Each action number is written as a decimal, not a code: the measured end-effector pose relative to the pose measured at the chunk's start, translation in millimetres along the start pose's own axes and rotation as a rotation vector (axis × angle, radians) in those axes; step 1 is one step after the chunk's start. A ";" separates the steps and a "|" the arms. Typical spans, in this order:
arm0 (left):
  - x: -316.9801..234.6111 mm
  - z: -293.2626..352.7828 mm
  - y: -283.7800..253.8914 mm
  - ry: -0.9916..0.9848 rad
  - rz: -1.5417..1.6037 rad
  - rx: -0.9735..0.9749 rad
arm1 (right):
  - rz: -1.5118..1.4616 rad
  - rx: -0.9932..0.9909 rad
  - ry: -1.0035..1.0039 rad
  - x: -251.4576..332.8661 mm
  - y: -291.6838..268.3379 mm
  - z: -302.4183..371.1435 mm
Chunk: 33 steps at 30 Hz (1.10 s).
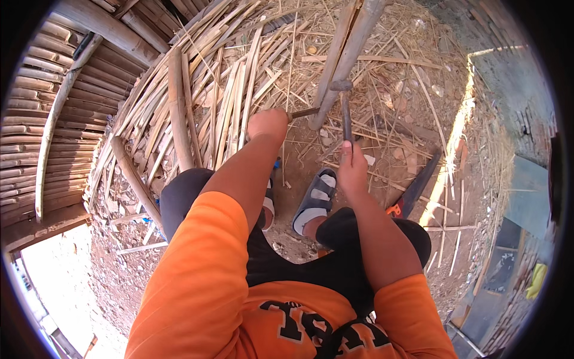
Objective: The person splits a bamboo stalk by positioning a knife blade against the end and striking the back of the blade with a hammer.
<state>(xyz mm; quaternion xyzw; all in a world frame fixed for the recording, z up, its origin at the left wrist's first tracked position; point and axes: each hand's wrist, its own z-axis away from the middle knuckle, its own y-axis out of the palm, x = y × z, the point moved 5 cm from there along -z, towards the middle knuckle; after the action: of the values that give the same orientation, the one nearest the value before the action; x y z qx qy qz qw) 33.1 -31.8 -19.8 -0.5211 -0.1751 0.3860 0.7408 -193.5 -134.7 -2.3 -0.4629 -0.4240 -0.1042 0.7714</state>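
My left hand [269,127] is closed round the handle of a knife [306,112]. Its short dark blade points right and meets the lower end of a bamboo pole [345,51] that has a long split along it. In my right hand [353,167] is a hammer [347,116], held upright by its handle with the thumb along it. The hammer head [341,85] overlaps the pole's right side, just above the knife tip; whether it touches the pole I cannot tell. Between my knees, my sandalled right foot [315,194] rests on the ground below both tools.
Split bamboo strips [230,102] lie heaped at the far left, with thicker poles [179,107] leaning among them. A handsaw [415,188] with an orange handle lies beside my right knee. Shavings cover the far ground. A bamboo-slat wall [66,119] stands left, a grey wall [520,102] right.
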 end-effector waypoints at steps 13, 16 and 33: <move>9.7 -4.1 13.9 0.043 -0.045 -0.033 | -0.039 0.011 -0.064 -6.1 20.0 2.8; 17.0 -6.4 14.7 0.024 -0.048 -0.001 | 0.237 0.170 -0.016 -26.6 51.7 2.3; 8.6 -10.8 5.3 0.096 -0.046 0.005 | -0.069 -0.012 -0.059 -14.4 27.4 -10.9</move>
<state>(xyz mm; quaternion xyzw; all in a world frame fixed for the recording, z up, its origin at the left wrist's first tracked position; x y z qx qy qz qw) 43.7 -31.4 -30.1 -0.5331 -0.1501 0.3438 0.7583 -181.2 -131.7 -32.5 -0.4554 -0.4619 -0.1196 0.7516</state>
